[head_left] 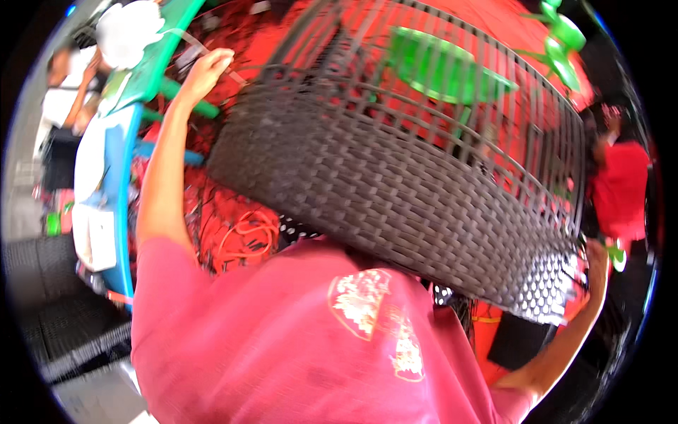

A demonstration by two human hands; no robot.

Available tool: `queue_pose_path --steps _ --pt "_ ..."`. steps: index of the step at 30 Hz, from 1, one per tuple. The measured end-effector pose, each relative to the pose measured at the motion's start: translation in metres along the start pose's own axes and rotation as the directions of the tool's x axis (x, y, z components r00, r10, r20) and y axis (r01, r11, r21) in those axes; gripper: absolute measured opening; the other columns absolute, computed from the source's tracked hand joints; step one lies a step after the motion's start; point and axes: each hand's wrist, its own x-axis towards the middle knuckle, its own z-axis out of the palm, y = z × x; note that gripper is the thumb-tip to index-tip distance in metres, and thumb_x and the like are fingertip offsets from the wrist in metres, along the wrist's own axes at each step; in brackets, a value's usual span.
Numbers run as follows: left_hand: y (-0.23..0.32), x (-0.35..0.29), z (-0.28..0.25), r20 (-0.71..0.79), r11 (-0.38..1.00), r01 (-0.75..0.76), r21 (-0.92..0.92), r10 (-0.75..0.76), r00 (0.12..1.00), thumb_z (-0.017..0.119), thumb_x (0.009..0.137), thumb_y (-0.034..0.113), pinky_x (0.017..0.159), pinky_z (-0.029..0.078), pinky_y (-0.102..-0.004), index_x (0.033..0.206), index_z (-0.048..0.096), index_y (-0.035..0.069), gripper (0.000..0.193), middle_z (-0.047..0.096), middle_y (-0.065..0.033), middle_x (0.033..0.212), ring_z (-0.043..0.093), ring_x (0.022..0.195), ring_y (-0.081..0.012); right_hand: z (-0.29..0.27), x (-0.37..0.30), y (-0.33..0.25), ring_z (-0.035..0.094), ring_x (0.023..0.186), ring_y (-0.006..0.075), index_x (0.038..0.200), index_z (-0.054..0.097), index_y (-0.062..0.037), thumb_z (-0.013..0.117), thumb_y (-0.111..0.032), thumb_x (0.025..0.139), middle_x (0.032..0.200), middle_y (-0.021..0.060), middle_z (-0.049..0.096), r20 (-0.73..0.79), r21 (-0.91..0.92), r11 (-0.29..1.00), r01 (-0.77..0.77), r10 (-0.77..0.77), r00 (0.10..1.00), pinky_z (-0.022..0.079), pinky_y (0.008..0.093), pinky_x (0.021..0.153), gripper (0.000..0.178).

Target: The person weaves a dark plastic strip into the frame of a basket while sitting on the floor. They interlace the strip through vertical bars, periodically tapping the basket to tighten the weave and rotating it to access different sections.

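Observation:
A large dark brown wicker furniture frame (395, 184) lies tilted across my lap. Its near part is closely woven, while bare parallel strands (508, 141) span the far part. Beyond its left end, my left hand (209, 73) is raised with the fingers pinched together on a thin, pale-looking flat weaving strip (185, 37). The strip runs from the hand toward the frame's upper left corner. My right hand (597, 251) is at the frame's right end, against its edge. Its fingers are small and mostly hidden there, so their hold is unclear.
Green plastic chairs (434, 63) stand on the red floor beyond the frame. Orange cord (247, 237) and dark strip scraps lie at left. A blue table (127, 184) and a green table (159, 63) line the left side. Other people sit at far left and right (621, 191).

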Motion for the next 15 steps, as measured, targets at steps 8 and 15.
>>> queue_pose_path --steps 8,15 --pt "0.021 -0.006 0.007 0.073 0.978 0.089 -0.188 -0.076 0.994 0.055 0.091 0.018 0.080 0.038 -0.0221 0.093 0.059 0.002 0.017 0.053 0.0041 0.088 0.048 0.086 -0.0066 0.000 -0.011 -0.062 0.049 0.055 0.0076 0.085 0.067 -0.0006 0.063 -0.025 0.082 0.064 -0.0002 0.056 -0.178 0.153 0.986 -0.067 0.095 0.980 0.039 0.0233 0.049 0.025" --pt "0.004 -0.008 0.002 0.125 0.939 0.119 -0.322 -0.083 0.989 0.059 0.088 0.016 0.069 0.034 -0.0201 0.086 0.057 0.005 0.011 0.048 0.0062 0.079 0.043 0.075 -0.0050 0.008 -0.023 -0.070 0.061 0.076 0.0137 0.102 0.059 0.0021 0.065 -0.014 0.077 0.083 0.0065 0.060 -0.108 0.723 0.680 -0.121 0.284 0.953 0.053 0.0274 0.076 0.030"
